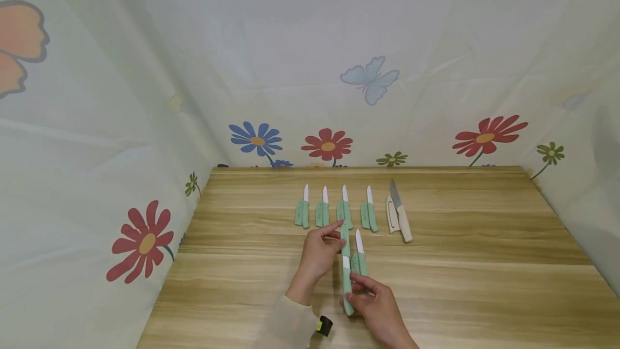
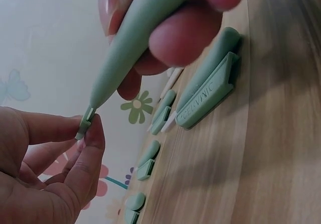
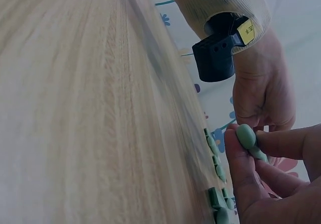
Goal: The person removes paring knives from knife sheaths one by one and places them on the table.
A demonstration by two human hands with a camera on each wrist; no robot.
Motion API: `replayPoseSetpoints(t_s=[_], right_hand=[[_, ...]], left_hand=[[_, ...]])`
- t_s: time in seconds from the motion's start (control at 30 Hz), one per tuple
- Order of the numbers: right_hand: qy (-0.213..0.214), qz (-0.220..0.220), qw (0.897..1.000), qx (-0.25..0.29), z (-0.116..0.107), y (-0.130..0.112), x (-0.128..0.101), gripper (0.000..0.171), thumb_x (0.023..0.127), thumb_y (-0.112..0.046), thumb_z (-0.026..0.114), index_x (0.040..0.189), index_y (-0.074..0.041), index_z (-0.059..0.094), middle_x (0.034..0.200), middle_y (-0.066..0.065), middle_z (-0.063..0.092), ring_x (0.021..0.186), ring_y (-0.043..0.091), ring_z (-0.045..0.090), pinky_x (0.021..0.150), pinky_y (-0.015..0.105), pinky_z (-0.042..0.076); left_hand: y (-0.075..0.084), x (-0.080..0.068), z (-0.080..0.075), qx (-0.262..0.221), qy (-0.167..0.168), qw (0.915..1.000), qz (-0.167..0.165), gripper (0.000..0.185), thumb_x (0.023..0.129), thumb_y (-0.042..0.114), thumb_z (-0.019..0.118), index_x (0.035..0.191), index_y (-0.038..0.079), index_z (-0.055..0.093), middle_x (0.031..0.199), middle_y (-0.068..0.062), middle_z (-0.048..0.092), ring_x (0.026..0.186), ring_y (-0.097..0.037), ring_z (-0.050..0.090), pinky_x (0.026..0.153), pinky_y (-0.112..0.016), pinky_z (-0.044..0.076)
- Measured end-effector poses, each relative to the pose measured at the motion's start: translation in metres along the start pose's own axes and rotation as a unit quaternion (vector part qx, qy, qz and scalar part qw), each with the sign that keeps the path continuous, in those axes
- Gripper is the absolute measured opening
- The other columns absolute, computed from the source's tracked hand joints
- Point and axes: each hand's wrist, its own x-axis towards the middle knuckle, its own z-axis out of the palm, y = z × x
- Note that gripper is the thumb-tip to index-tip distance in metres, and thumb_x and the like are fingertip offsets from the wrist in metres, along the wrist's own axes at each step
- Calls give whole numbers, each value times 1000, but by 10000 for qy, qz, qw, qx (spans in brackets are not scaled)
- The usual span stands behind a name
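Note:
Between my hands, a paring knife (image 1: pixel 347 287) with a pale green handle points away from me. Its white blade shows partly, and the front of it is inside a green blade sheath (image 1: pixel 345 241). My left hand (image 1: pixel 318 255) pinches the sheath between thumb and fingertips. With thumb and fingers, my right hand (image 1: pixel 381 306) grips the handle (image 2: pixel 135 38). Both are raised above the table in the wrist views. Just right of them lies another green knife (image 1: pixel 359 244) with a bare white blade, its sheath (image 1: pixel 356 264) alongside and partly hidden by my right fingers.
Farther back, several green knives (image 1: pixel 305 214) lie in a row, blades pointing away, each with a sheath beside it. At the row's right end is a cream-handled knife (image 1: pixel 404 222) with a grey blade and cream sheath (image 1: pixel 392 214). A flower-print curtain (image 1: pixel 290 69) surrounds the wooden table (image 1: pixel 460 284).

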Motion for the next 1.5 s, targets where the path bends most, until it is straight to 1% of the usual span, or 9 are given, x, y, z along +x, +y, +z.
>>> replayPoseSetpoints(t_s=[0.3,0.57,0.7,0.77,0.9,1.0,1.23,1.33,1.5], right_hand=[[-9,154,9999,-30,0,1,-4,56,91,4,71,141,15,50,109,16,64,91,26,77,72,32,64],[-288,310,9991,9,-2,5,-8,60,90,3,71,144,15,47,110,15,64,89,22,76,75,32,64],[-248,375,9990,-37,-2,7,-9,59,90,2,72,143,14,50,110,15,64,88,20,75,73,31,63],[-224,367,9990,-136,-2,8,-10,58,88,2,73,142,13,52,109,14,64,87,17,73,72,29,62],[-294,274,9987,-310,-3,11,-12,57,86,1,75,139,12,56,106,13,65,85,14,70,69,24,60],[-359,248,9987,-262,-6,12,-13,57,86,4,73,139,15,54,106,14,64,86,16,72,71,26,61],[-183,338,9992,49,-12,8,-12,59,88,7,72,142,16,49,108,16,63,88,24,76,75,34,65],[-196,421,9988,147,-13,7,-11,60,89,6,72,144,15,48,108,15,62,89,25,76,76,35,65],[-231,366,9989,156,-14,5,-10,60,90,5,72,144,14,48,110,16,62,90,27,76,77,35,65]], left_hand=[[2,1,-1,31,43,10000,-36,46,91,1,72,134,16,71,98,-6,68,80,-8,68,67,-22,54],[-2,3,-3,95,109,9999,-60,47,92,0,72,136,13,69,99,-8,68,78,-9,68,66,-22,54],[-3,5,-3,75,144,9998,-81,47,91,1,72,137,13,68,99,-7,68,78,-10,69,66,-22,55],[-3,6,-4,78,236,9997,-58,48,91,1,73,136,14,69,99,-7,68,78,-10,69,66,-22,55],[-2,7,-6,43,562,9984,34,48,89,0,74,133,18,71,100,-10,69,82,-12,71,67,-22,56],[-1,7,-9,-41,692,9976,61,48,89,-1,74,133,18,71,102,-14,69,84,-14,72,68,-22,57],[-3,4,-13,-101,542,9985,-53,47,91,0,72,136,13,69,102,-13,67,82,-11,67,67,-21,54],[-4,1,-13,-87,397,9992,-24,47,90,-1,71,136,11,69,100,-11,67,80,-11,66,67,-20,53],[-4,-5,-9,-155,222,9996,-38,48,89,-2,71,135,9,69,99,-10,66,79,-12,67,68,-20,55]])
